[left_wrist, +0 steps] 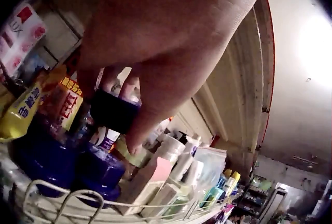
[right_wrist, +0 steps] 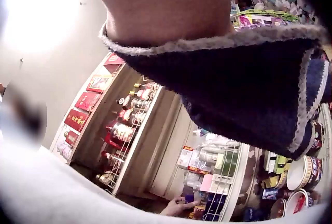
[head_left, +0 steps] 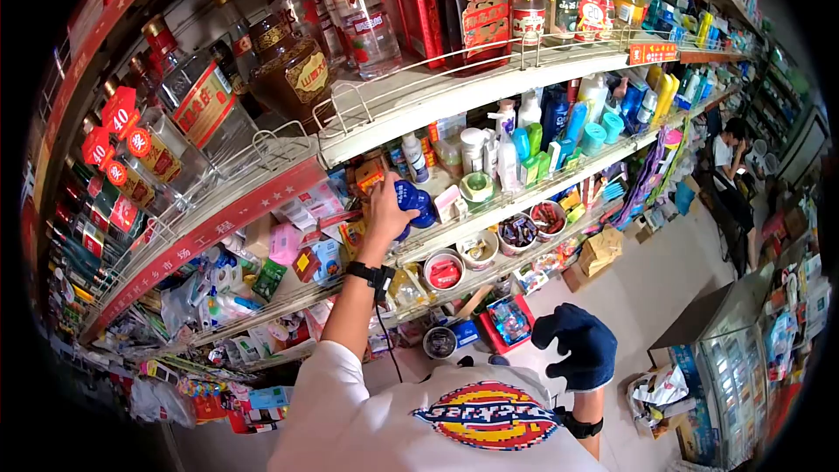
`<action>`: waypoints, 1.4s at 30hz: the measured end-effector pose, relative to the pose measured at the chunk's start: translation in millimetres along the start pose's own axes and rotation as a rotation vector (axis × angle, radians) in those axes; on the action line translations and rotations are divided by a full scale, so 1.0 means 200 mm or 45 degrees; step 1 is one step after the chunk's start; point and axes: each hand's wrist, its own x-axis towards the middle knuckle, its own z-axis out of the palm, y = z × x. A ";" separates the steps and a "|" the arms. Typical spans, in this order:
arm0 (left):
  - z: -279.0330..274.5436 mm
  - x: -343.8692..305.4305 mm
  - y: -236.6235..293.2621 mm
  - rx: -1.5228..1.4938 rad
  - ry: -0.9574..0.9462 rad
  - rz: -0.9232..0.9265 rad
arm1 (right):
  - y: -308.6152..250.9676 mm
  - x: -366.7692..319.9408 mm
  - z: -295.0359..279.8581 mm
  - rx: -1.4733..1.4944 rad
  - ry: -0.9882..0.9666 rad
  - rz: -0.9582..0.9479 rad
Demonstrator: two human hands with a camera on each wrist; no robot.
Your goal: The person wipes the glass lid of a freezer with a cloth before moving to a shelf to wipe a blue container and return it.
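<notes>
My left hand (head_left: 384, 210) reaches in among the goods on the middle shelf. In the left wrist view its thumb and fingers grip a dark blue round container (left_wrist: 114, 111), held above two larger blue tubs (left_wrist: 44, 156) behind the wire rail. My right hand (head_left: 577, 350) hangs low in front of me, away from the shelves. A dark blue cloth (right_wrist: 228, 89) with a pale stitched edge covers it from the wrist down, hiding the fingers. I cannot tell how they lie inside it.
Liquor bottles (head_left: 205, 100) crowd the upper shelf behind a wire rail (head_left: 524, 57). Toiletry bottles (head_left: 507, 157) stand right of my left hand. Tubs of small packets (head_left: 444, 271) line the shelf below. A glass case (head_left: 730, 385) stands at right, and a person (head_left: 730, 166) sits farther back.
</notes>
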 end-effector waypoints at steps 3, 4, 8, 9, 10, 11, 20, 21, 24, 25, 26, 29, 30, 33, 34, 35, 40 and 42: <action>0.04 0.03 -0.04 0.028 -0.030 -0.027 | 0.07 -0.04 -0.05 0.071 -0.008 -0.113; 0.05 0.04 -0.06 0.033 -0.052 0.018 | 0.02 -0.04 -0.05 0.159 0.015 0.146; 0.13 0.09 -0.12 -0.050 -0.063 0.088 | -0.05 0.01 -0.02 0.273 0.028 0.393; 0.14 0.10 -0.12 -0.053 -0.061 0.087 | -0.05 0.03 -0.01 0.289 0.020 0.386; 0.15 0.10 -0.12 -0.088 -0.095 0.052 | -0.06 0.04 0.00 0.306 0.013 0.382; 0.17 0.10 -0.12 -0.123 -0.130 0.015 | -0.06 0.04 0.00 0.323 0.007 0.381; -0.10 0.01 -0.06 0.404 -0.524 -0.015 | 0.05 0.11 0.03 0.230 -0.107 0.027; -0.07 0.02 -0.10 0.402 -0.518 -0.018 | 0.05 0.12 0.03 0.282 -0.144 0.043; -0.02 0.03 -0.21 0.570 -0.676 -0.061 | 0.11 0.04 0.03 0.113 0.011 0.035; -0.02 0.01 -0.23 0.569 -0.679 -0.070 | 0.12 0.03 0.02 0.097 0.030 0.049; -0.02 0.00 -0.24 0.584 -0.591 0.003 | 0.13 0.03 0.02 0.119 0.019 0.070; -0.10 -0.05 -0.14 0.581 -0.421 0.043 | 0.11 0.06 0.04 0.176 -0.019 0.146; -0.20 -0.11 -0.02 0.444 -0.238 0.127 | 0.11 0.07 0.04 0.180 -0.028 0.174; -0.51 -0.27 0.36 -0.075 0.099 0.091 | 0.16 0.05 0.03 0.158 -0.001 0.318; -0.49 -0.34 0.34 -0.628 0.107 0.023 | 0.17 0.04 0.03 0.144 0.004 0.364; -0.55 -0.42 0.44 -0.925 0.096 -0.004 | 0.15 0.05 0.04 0.149 -0.011 0.373; -0.57 -0.70 0.71 -1.140 -0.248 0.170 | -0.04 0.25 0.24 0.043 -0.147 0.313; -0.60 -0.73 0.85 -0.516 -0.189 0.478 | -0.14 0.34 0.34 -0.102 -0.203 0.260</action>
